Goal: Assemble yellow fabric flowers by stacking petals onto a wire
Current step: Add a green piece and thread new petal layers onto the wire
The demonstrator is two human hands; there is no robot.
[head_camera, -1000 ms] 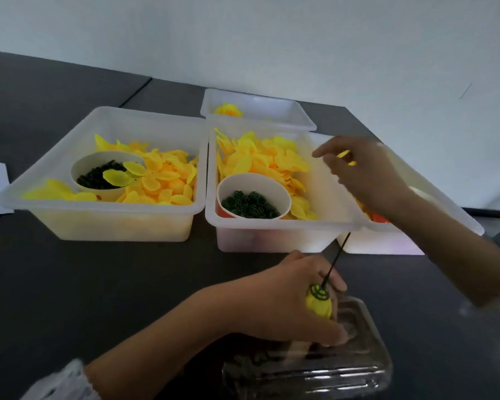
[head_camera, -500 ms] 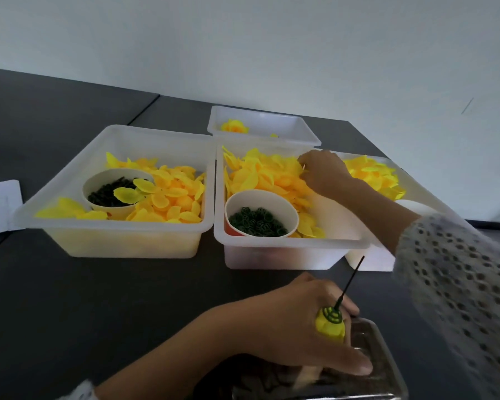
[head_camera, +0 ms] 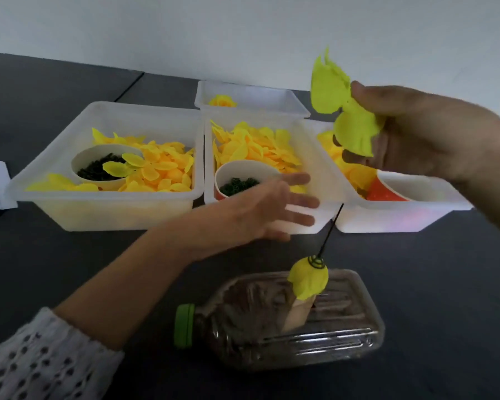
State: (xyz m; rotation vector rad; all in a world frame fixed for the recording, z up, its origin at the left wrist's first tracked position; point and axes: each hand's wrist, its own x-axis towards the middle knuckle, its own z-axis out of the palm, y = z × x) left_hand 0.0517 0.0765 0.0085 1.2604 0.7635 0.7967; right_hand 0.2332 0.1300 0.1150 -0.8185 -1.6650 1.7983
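right hand (head_camera: 433, 134) is pinching yellow petals (head_camera: 348, 111) high, far right of the upright wire (head_camera: 331, 226); left hand (head_camera: 260, 209), open, is hovering nearer.

Crumpled yellow petals (head_camera: 350, 116) aloft at right; thin black wire (head_camera: 329, 232) tilted, above a yellow bud (head_camera: 309, 280).

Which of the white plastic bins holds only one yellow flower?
The small white plastic bin farthest back, by the wall; the three nearer bins hold heaps of petals.
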